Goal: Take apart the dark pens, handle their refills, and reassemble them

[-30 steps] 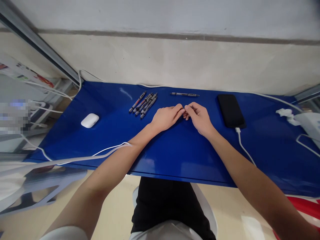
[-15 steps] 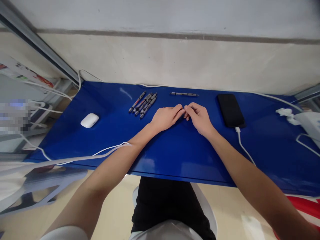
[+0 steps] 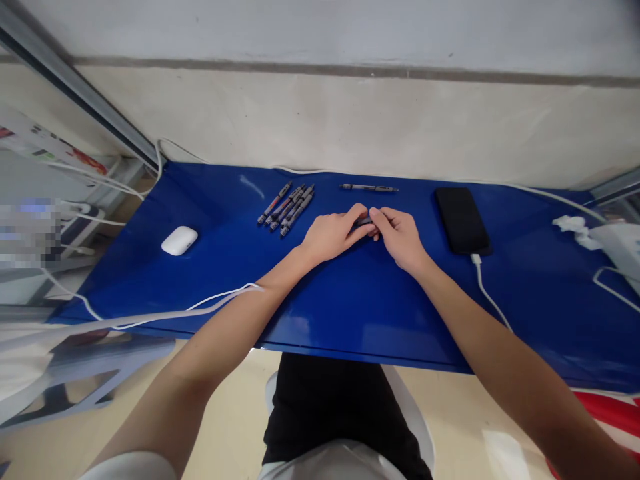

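My left hand (image 3: 330,235) and my right hand (image 3: 400,239) meet above the middle of the blue table (image 3: 350,307). Between their fingertips is a dark pen (image 3: 365,221), mostly hidden by the fingers. Both hands have their fingers closed around it. Several grey pens (image 3: 290,208) lie side by side, slanted, to the left of my left hand. A single grey pen (image 3: 369,188) lies crosswise behind my hands, close to the wall.
A black phone (image 3: 463,220) with a white cable lies right of my hands. The white earbud case (image 3: 179,241) is at the left. White cables (image 3: 215,303) cross my left forearm. Crumpled white tissue (image 3: 575,230) sits at the far right, and the wall (image 3: 350,120) stands behind.
The fingers of my left hand have parted a little from its thumb, and the dark pen between my hands now shows. The other pens have not moved.
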Demonstrator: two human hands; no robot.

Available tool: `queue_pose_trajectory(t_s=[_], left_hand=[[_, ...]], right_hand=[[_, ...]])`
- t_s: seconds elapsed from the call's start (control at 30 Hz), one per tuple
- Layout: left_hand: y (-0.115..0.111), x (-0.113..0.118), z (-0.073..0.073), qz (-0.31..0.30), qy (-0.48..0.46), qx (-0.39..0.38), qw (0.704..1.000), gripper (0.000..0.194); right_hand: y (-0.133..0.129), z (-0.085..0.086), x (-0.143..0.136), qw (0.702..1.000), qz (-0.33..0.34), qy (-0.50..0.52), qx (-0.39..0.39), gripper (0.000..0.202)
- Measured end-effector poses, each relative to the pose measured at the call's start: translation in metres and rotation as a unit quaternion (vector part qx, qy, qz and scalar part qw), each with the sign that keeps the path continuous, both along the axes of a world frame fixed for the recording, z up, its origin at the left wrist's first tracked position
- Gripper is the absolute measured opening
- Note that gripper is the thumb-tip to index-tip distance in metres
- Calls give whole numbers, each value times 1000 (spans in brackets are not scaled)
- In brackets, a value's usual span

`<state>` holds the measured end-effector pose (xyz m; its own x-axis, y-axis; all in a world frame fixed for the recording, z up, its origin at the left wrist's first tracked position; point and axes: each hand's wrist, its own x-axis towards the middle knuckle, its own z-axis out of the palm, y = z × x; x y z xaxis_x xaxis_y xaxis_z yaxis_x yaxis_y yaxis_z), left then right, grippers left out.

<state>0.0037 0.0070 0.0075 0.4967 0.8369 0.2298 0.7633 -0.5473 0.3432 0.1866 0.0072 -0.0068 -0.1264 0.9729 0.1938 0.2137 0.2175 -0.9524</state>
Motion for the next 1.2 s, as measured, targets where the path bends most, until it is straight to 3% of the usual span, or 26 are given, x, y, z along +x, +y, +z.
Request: queue_pose_trajectory(t_s=[0.17, 0.57, 1.2], left_hand=[[1, 0, 0, -11, 11, 7, 1000, 45], [-2, -1, 3, -19, -4, -1, 1000, 45], [-1, 0, 2, -27, 17, -7, 999, 45]], right_hand=[[0, -1, 0, 1000, -9, -20, 6, 61], [0, -2, -1, 1000, -16, 2, -8, 59], [-2, 2, -1, 999, -1, -49, 3, 57]])
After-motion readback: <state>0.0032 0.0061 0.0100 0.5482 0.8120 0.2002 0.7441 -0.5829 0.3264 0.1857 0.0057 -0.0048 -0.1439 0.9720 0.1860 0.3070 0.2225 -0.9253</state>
